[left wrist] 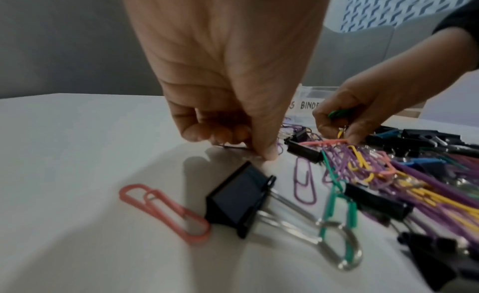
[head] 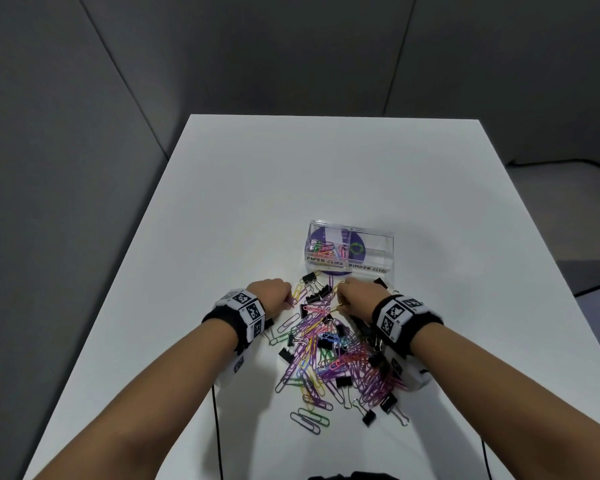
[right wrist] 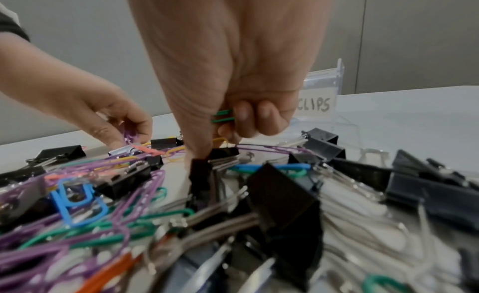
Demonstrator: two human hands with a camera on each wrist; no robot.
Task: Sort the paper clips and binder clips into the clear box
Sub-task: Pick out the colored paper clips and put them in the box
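Note:
A clear box (head: 378, 270) stands mid-table, its left compartment labelled PAPER CLIPS and holding several coloured clips, its right one labelled BINDER CLIPS. In front of it lies a pile of coloured paper clips (head: 326, 351) mixed with black binder clips (head: 317, 292). My left hand (head: 289, 301) is at the pile's far left edge and pinches a purple paper clip (right wrist: 129, 135) against the table. My right hand (head: 340, 301) works the pile's far end. It holds a green paper clip (right wrist: 223, 116) in its curled fingers, while thumb and forefinger touch a yellow clip (right wrist: 220, 140).
A lone black binder clip (left wrist: 241, 197) and a pink paper clip (left wrist: 163, 211) lie just left of the pile, near my left hand. Bare white table (head: 222, 220) stretches to the left, right and far side. Grey partition walls stand behind it, and black cables (head: 219, 434) hang at the near edge.

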